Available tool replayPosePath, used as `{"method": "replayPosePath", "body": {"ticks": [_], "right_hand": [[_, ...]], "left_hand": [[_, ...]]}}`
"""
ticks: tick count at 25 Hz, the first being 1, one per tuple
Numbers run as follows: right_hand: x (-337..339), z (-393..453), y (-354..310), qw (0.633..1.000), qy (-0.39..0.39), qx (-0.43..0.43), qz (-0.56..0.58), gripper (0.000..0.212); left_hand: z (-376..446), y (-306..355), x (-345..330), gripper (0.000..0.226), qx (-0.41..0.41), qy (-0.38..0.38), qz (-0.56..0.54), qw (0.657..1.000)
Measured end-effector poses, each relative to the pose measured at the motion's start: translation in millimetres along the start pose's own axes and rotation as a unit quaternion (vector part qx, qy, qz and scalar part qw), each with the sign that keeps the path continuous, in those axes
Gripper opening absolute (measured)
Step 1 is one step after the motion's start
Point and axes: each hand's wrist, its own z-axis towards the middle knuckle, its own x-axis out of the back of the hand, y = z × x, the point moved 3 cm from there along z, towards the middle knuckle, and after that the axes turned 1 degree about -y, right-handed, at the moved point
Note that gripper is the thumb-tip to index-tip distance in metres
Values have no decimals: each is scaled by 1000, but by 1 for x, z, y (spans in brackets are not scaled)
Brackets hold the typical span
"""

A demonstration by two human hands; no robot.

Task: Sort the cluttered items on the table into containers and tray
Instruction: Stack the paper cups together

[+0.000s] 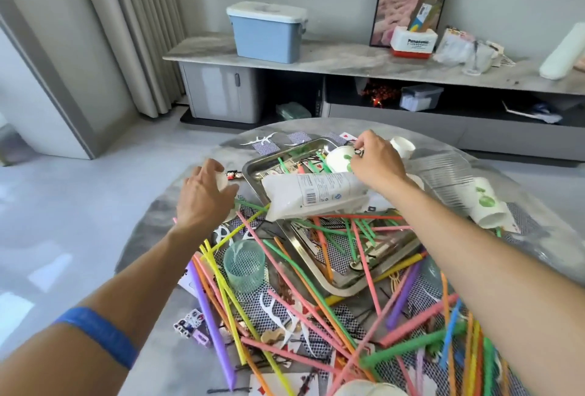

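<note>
While the round marble counter lies buried under coloured drinking straws, patterned playing cards and white floss picks, both hands are out over its far half. At the far edge of the steel tray, the right hand pinches a small dark ring-like thing between thumb and forefinger, just beside a white paper cup with green print lying in the tray. A white plastic packet with a barcode label rests across the tray just near of that hand. To the left of the tray, the left hand has its fingers curled over a small white cup; how firmly it grips I cannot tell. A little red and black figure sits just beside it. Nearer, a pale green mesh-sided container stands upright among the straws, and another printed paper cup lies tipped over at the right.
</note>
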Motion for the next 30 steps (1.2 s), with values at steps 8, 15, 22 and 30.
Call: {"method": "replayPosePath", "body": {"ticks": [8, 15, 22, 30], "right_hand": [[-54, 20, 20, 982, -134, -125, -52, 50], [46, -48, 2, 991, 81, 21, 107, 52], [113, -183, 42, 927, 37, -132, 349, 41], [127, -253, 39, 925, 17, -128, 358, 71]], "left_hand": [[-2, 39, 31, 39, -160, 77, -50, 983], [-46, 71, 49, 45, -148, 94, -154, 972], [-181, 134, 90, 46, -200, -42, -284, 937], [-270, 146, 75, 42, -263, -150, -213, 929]]}}
